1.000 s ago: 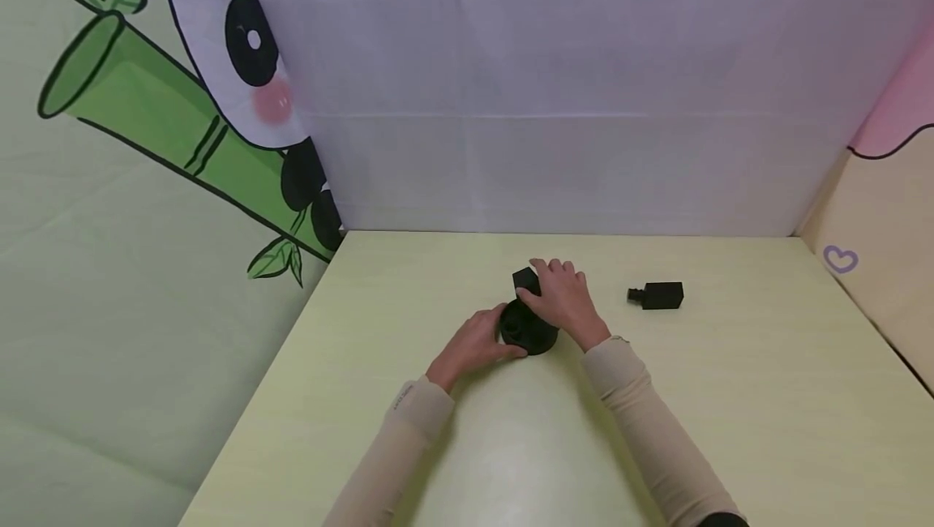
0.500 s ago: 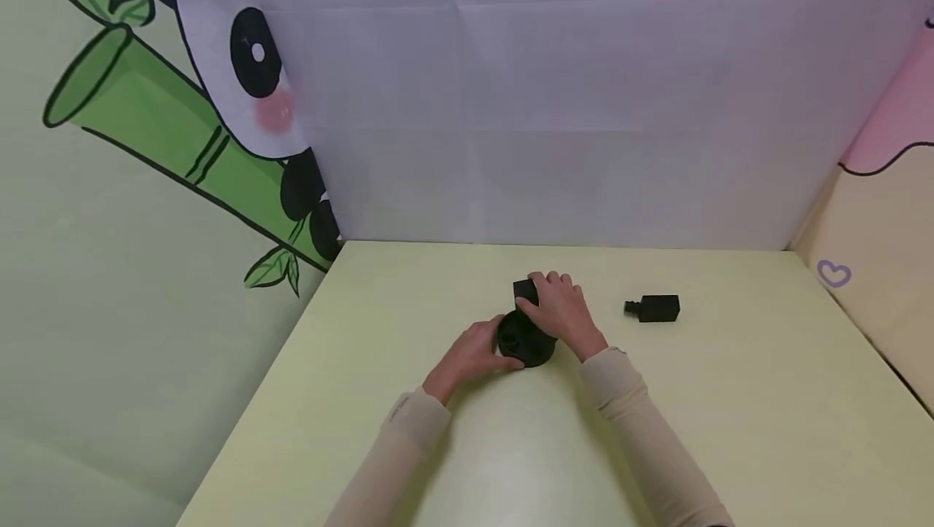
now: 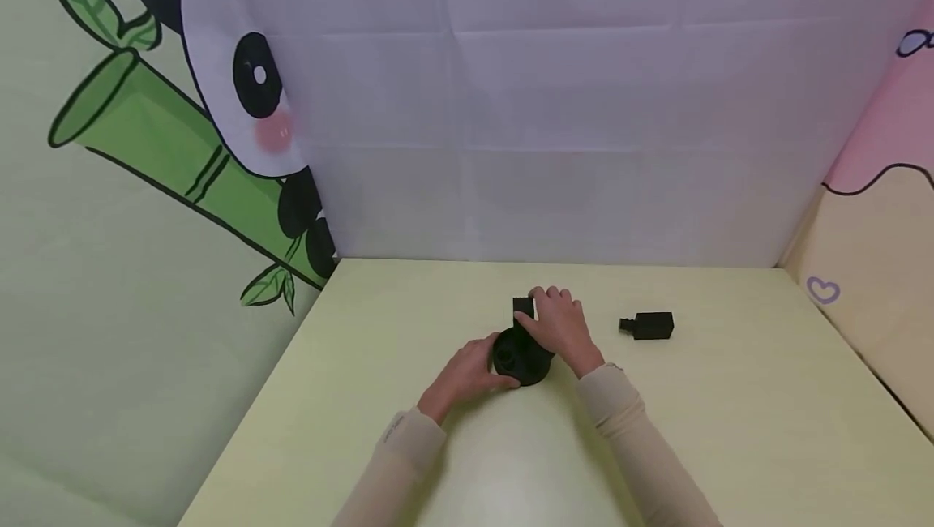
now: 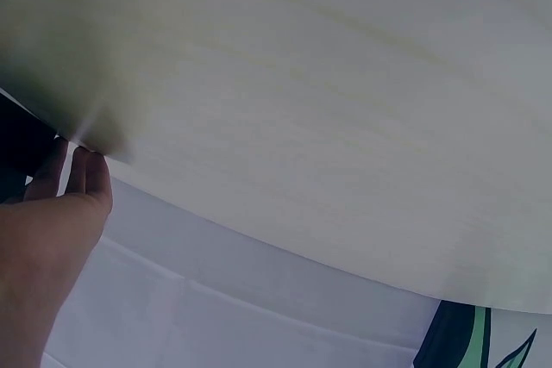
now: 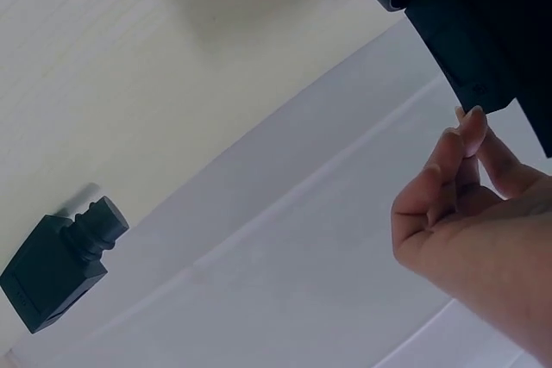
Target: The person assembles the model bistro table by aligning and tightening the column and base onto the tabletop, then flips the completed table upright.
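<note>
Fingers of the right hand point(image 3: 562, 326) pinch a black block point(image 3: 522, 305); the left hand point(image 3: 465, 373) clasps a round black piece point(image 3: 525, 363), both in from the far edge of the table point(image 3: 409, 300). Probably stiff and light, they suit a grip on the sides.

I see a pale worktop point(image 3: 328, 389), a lavender backdrop point(image 3: 554, 130) along its far edge, a bamboo-printed sheet point(image 3: 109, 308) past its left edge, a pink-and-peach panel point(image 3: 876, 235) along its right.

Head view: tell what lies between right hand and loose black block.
The head view shows only bare tabletop between the right hand and the loose block.
</note>
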### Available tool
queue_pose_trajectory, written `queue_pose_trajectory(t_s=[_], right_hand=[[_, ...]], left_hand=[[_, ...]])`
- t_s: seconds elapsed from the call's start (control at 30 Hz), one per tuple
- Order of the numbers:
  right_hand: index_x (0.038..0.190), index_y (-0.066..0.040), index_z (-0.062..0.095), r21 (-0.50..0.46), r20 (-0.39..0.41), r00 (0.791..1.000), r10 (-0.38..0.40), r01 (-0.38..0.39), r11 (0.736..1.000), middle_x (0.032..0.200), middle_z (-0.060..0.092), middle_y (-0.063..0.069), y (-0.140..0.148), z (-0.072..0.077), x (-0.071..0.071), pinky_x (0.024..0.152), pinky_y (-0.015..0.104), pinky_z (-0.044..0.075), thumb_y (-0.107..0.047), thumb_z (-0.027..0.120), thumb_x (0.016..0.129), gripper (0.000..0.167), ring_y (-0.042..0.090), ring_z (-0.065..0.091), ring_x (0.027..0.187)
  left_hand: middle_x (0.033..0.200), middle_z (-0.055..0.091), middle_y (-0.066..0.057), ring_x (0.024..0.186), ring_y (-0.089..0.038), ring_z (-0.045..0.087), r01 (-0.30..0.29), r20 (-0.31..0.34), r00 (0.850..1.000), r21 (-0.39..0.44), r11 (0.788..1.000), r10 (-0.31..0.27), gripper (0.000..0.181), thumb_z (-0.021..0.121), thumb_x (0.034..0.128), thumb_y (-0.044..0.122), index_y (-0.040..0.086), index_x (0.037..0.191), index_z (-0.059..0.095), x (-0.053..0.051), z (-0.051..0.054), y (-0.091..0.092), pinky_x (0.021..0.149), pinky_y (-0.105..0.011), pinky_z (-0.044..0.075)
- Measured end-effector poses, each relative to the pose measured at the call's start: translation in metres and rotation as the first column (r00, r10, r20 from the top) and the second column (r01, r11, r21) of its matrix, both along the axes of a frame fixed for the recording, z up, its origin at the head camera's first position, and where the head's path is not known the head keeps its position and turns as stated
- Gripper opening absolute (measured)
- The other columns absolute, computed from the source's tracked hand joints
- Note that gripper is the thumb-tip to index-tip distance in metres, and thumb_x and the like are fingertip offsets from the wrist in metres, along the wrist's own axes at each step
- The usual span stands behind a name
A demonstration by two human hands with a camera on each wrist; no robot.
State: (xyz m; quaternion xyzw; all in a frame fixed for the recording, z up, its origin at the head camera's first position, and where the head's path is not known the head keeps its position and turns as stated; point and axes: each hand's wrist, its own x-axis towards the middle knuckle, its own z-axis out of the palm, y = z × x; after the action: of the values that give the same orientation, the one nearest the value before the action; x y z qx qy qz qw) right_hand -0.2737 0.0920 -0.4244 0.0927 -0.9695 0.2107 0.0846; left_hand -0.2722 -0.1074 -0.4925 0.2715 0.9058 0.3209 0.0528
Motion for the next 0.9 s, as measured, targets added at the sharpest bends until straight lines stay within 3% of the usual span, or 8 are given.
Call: queue_pose_trajectory(t_s=[0.17, 0.37, 0.9], right_hand=[[0.140, -0.002, 0.058, -0.018, 0.002, 1.000, 0.005, -0.005, 1.000, 0.130, 0.059, 0.025, -0.0001, -0.0028, 0.0008, 0.101, 0.063, 0.041, -0.039, 0.064, 0.103, 0.054, 0.047, 0.051, 0.122], [0.132, -0.001, 0.062, -0.020, -0.022, 1.000, -0.020, 0.020, 1.000, 0.119, 0.062, 0.022, 0.0028, -0.0031, 0.0013, 0.098, 0.060, 0.043, -0.039, 0.067, 0.102, 0.048, 0.044, 0.054, 0.114], [0.126, -0.001, 0.064, -0.002, -0.070, 0.997, -0.040, 0.040, 0.999, 0.113, 0.063, 0.022, 0.0026, -0.0038, 0.0018, 0.092, 0.059, 0.045, -0.042, 0.069, 0.100, 0.049, 0.044, 0.056, 0.109]], left_hand=[[0.133, 0.064, -0.010, 0.119, -0.027, 0.060, -0.010, -0.006, 1.000, -0.003, 1.000, 0.010, 0.078, 0.088, 0.0840, 0.040, 0.007, 0.145, 0.054, 0.0012, -0.0022, -0.0007, 0.102, -0.047, 0.049], [0.134, 0.063, -0.009, 0.120, -0.026, 0.060, -0.009, -0.002, 1.000, 0.007, 1.000, 0.009, 0.078, 0.088, 0.0842, 0.039, 0.007, 0.146, 0.053, -0.0007, -0.0027, 0.0014, 0.103, -0.047, 0.049], [0.135, 0.062, -0.009, 0.120, -0.025, 0.058, -0.019, -0.003, 1.000, 0.001, 1.000, 0.019, 0.079, 0.087, 0.0853, 0.041, 0.008, 0.147, 0.052, 0.0008, -0.0021, 0.0020, 0.104, -0.046, 0.048]])
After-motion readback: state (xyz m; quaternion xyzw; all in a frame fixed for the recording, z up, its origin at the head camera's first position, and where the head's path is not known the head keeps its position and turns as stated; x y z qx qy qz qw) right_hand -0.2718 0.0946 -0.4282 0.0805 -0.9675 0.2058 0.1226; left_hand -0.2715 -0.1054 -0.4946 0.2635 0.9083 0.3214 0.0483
